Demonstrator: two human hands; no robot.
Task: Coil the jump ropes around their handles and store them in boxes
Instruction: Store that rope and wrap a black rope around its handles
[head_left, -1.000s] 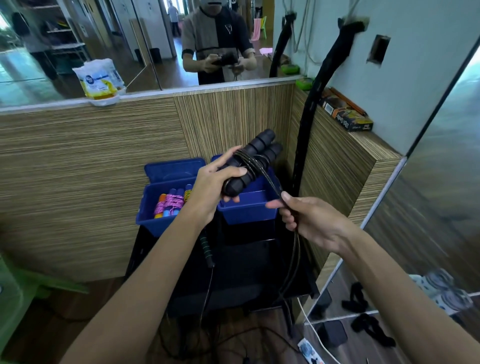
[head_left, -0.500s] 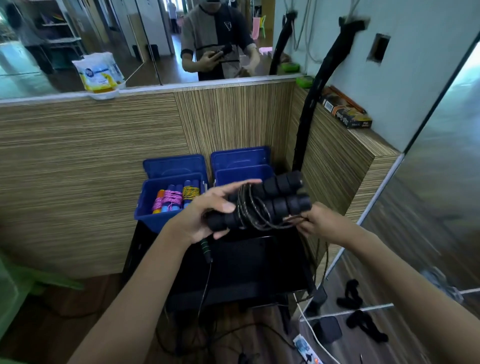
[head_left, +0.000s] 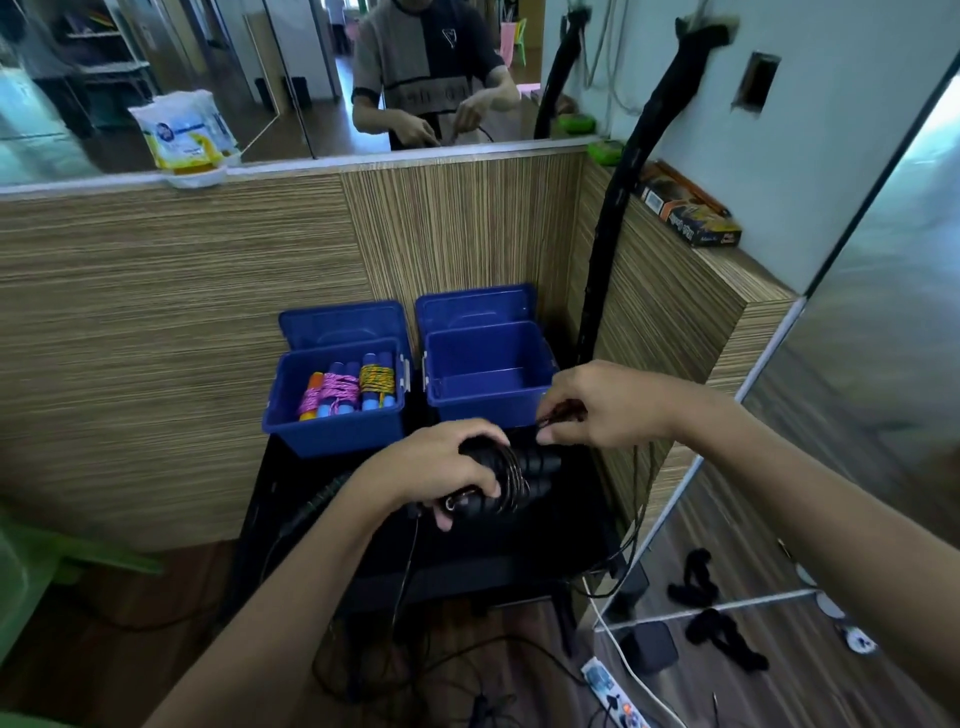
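Left hand (head_left: 434, 470) grips black handles (head_left: 524, 470) before two blue boxes (head_left: 488, 400).

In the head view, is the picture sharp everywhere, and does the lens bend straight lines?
Head view: the middle is fairly sharp, so the coiled ropes in the left blue box read clearly; the right hand and the frame's right edge are motion-smeared; the wide lens bows the wood panel's top edge; the black handles sit dark against the black table.

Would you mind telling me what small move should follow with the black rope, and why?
Probably another wrap: the right hand pinches the thin black rope above the black foam handles gripped by the left hand, and slack hangs down to the right.
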